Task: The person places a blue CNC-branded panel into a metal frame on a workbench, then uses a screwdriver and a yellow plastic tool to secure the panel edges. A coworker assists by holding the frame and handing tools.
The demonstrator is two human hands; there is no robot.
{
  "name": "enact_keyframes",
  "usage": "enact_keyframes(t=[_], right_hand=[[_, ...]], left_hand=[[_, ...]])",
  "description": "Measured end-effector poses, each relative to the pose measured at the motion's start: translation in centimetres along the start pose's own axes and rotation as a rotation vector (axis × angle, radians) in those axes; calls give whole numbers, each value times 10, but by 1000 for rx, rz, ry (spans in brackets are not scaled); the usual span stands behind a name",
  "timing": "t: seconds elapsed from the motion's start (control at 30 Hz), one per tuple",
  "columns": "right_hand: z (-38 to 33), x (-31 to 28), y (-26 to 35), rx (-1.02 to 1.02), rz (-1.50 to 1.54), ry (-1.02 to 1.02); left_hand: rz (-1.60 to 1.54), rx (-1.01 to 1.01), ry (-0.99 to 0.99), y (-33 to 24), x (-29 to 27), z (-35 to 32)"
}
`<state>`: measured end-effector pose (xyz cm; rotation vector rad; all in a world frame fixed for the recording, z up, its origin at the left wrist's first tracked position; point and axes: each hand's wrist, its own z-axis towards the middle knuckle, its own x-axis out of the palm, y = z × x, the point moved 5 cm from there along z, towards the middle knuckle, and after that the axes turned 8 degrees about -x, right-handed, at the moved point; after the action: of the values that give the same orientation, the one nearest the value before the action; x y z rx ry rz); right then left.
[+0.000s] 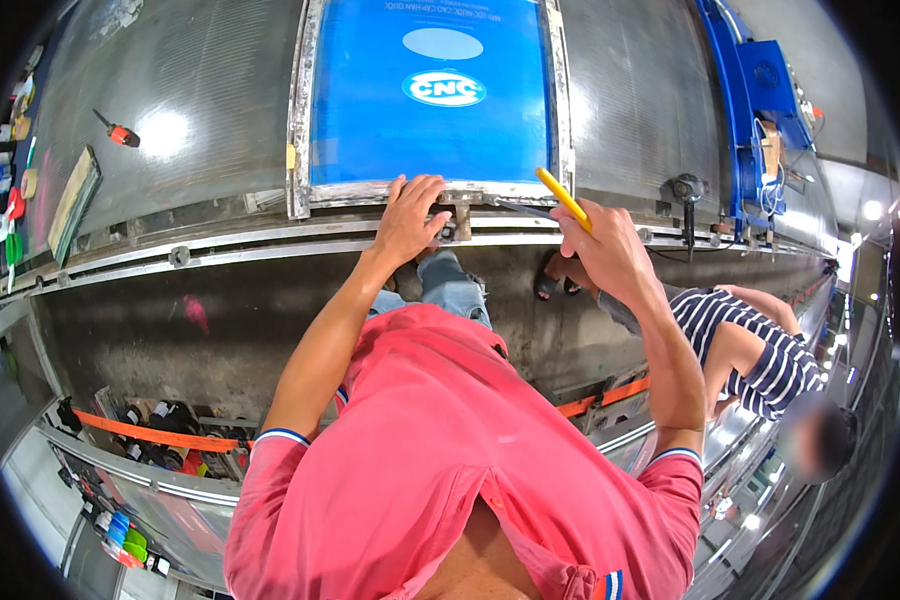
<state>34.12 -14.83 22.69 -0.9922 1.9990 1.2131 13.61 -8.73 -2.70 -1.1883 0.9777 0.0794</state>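
Steadying the screen frame while a tool works its clamp

Seemingly to brace it, the left hand (pixel 408 215) lies with loose, spread fingers on the lower rail of the blue screen frame (pixel 430 100) on the long metal table (pixel 190 110). The right hand (pixel 602 245), clenched round a yellow-handled screwdriver (pixel 562 197), aims its tip at the clamp (pixel 458 215).

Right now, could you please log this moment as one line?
left hand: on frame edge | right hand: holds yellow-handled tool | tip: at frame clamp

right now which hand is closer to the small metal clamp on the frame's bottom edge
Left. The left hand rests on the frame's bottom edge right beside the metal clamp. The right hand is off to its right, holding a yellow-handled tool.
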Motion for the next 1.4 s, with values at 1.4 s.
enact_keyframes(t=[1.4], right_hand=[[37,16,-3,-403,742,116]], left_hand=[[116,52,30,-230,-115,139]])
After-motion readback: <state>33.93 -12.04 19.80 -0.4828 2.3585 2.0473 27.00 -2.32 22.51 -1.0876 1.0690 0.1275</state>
